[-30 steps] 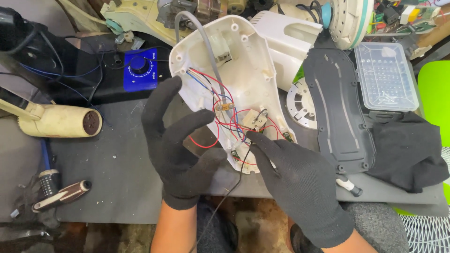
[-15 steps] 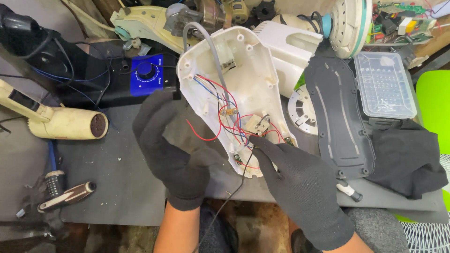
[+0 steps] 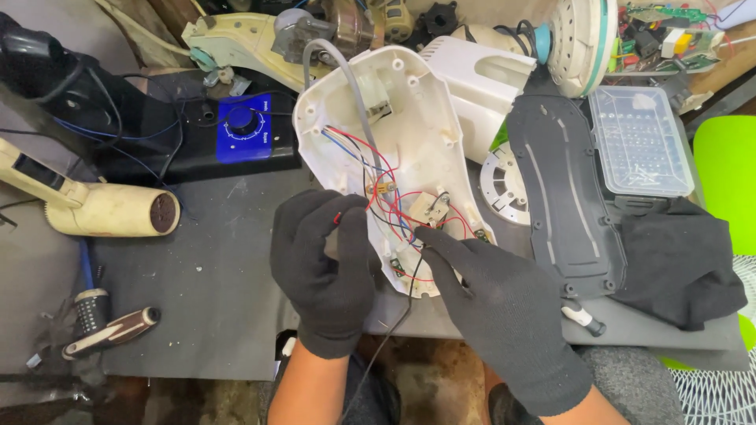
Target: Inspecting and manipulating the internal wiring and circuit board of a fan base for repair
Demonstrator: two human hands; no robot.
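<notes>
1. Since half a second ago, our left hand (image 3: 324,264) has curled closed, pinching a red wire (image 3: 340,217).
2. Our right hand (image 3: 504,315) pokes one finger into the white casing (image 3: 417,126) lying on the bench (image 3: 197,267), gripping nothing.

Open housing shell (image 3: 409,142) lies mid-bench, wiring (image 3: 394,201) inside it. Left hand (image 3: 327,267) at its near-left edge, right hand (image 3: 504,315) at its near end. Heat gun (image 3: 94,205) far left, control box (image 3: 252,138) behind-left, screw organiser box (image 3: 638,142) right, cloth (image 3: 677,264) in front of that.
</notes>
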